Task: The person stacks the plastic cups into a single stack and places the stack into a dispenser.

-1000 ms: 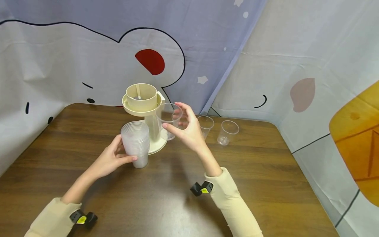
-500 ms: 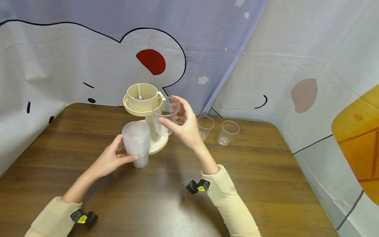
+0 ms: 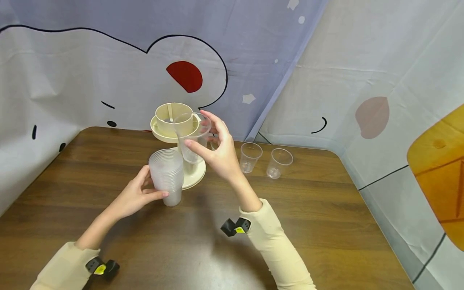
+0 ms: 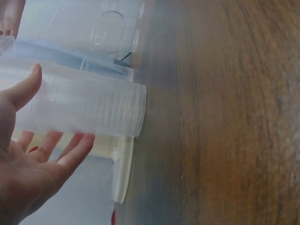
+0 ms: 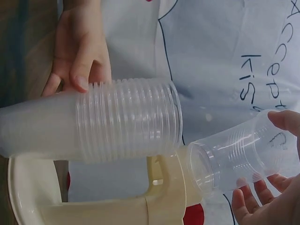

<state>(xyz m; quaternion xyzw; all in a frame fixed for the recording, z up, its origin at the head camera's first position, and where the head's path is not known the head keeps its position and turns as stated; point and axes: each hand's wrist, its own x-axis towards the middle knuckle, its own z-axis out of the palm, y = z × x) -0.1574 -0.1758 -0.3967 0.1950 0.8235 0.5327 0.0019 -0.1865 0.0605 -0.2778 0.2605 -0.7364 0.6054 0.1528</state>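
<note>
1. Nearest, two cream sleeves [image 3: 280, 247] reach in over the brown wooden table [image 3: 337, 233], a small black device [image 3: 235, 227] with a yellow patch at each wrist.
2. The left hand [image 3: 139, 191] grips a tall stack of clear plastic cups [image 3: 166, 171] low on its side, thumb on one side and fingers on the other. The stack stands upright, rims up, just in front of the stand.
3. The right hand [image 3: 221, 155] holds a single cup [image 3: 193, 149] between thumb and fingers, raised and tilted, near the stack's top but apart from it.
4. Behind, the cream stand [image 3: 170, 128] has a round base and a ring-shaped top; whether the single cup touches it, I cannot tell.
5. To the right, two clear cups [image 3: 279, 163] stand upright near the table's far edge.
6. Farthest hangs a printed curtain [image 3: 119, 72].
</note>
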